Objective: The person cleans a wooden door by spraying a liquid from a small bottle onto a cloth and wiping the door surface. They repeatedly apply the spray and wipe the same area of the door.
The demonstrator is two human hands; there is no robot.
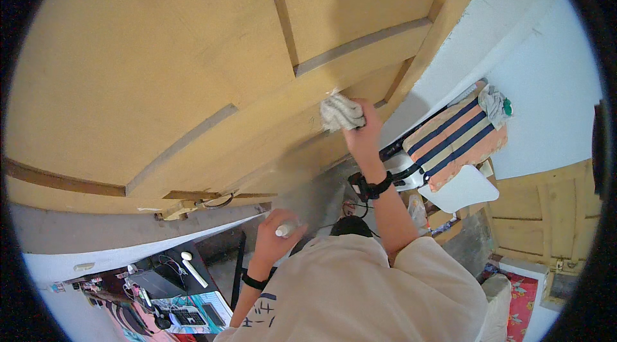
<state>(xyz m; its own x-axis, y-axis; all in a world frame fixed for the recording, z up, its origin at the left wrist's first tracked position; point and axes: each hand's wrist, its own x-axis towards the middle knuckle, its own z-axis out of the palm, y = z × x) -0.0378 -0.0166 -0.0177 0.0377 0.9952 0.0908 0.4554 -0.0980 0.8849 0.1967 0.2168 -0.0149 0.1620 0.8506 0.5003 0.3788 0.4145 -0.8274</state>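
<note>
My right hand point(365, 132) is closed around a crumpled grey-white cloth point(341, 111). The cloth lies against the yellow-brown panelled door point(260, 115), on the flat strip between its recessed panels. Lower and to the left, my left hand point(274, 236) grips a small bottle with a white cap point(285, 230); the fingers hide part of it. This hand is apart from the door, below the metal latch and handle point(219, 202). A black watch point(371, 186) is on my right wrist and a dark band point(254, 281) on my left.
At right, a striped cloth point(455, 139) covers something beside a white chair point(460, 190). A desk at lower left bears a keyboard point(187, 317), a laptop point(156, 280) and cables. White wall point(540, 77) borders the door; another panelled door point(540, 217) stands far right.
</note>
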